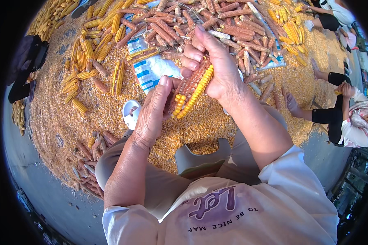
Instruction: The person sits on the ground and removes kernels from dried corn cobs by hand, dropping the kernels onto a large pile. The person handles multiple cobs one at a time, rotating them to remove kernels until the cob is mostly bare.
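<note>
A partly shelled corn cob (192, 85) is held up between my two hands, tilted so its upper end leans right. One long row of yellow kernels and a short patch near the lower end are on it; the reddish core shows bare elsewhere. My left hand (155, 107) grips the lower end, thumb along the side. Around the upper part curl the fingers of my right hand (213, 61), its thumb pointing up. Below the hands lies a thick layer of loose corn kernels (196, 127).
Bare reddish cobs (233, 30) are heaped on a blue-and-white plastic sheet (155, 72) ahead. Unshelled yellow ears (87, 50) lie to the left, more bare cobs (90, 153) at lower left. A grey plastic stool (199, 156) stands between my knees. Another person (352, 113) sits at right.
</note>
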A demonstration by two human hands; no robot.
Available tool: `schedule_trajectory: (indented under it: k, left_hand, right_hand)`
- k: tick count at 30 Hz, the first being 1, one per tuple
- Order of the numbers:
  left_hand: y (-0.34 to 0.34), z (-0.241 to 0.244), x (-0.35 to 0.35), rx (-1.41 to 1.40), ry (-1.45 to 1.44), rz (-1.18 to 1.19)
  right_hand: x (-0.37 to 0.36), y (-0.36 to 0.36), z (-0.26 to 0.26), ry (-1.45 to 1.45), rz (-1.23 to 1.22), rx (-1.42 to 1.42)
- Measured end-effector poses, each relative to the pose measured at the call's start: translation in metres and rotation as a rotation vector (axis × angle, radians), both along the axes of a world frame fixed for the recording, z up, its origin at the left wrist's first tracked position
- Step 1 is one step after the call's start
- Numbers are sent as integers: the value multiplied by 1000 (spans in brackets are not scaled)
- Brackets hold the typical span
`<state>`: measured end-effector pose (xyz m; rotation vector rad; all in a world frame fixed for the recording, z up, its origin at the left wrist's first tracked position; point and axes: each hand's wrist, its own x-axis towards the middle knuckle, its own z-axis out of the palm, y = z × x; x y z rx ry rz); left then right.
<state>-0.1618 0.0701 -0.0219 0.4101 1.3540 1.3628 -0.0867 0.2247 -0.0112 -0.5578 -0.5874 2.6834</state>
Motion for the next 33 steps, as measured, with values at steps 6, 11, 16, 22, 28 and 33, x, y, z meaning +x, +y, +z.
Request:
schedule_trajectory:
  k: [6,11,16,22,28,33]
  left_hand:
    - [7,3,13,78,28,115]
    - [8,1,7,39,256,51]
    - [14,6,0,-157,-53,84]
    - [11,-1,-12,41,527,14]
    - [11,27,-7,16,338,-287]
    - [5,26,-4,-164,181,-114]
  right_hand:
    - [2,-2,0,13,-8,-18]
    - [1,0,3,-130,-154,-70]
    - [3,-5,14,-98,-133,-26]
    - [3,2,4,-234,-231,-111]
    - [2,-5,-5,-147,-214,-93]
    - [4,-2,4,-102,-160,-120]
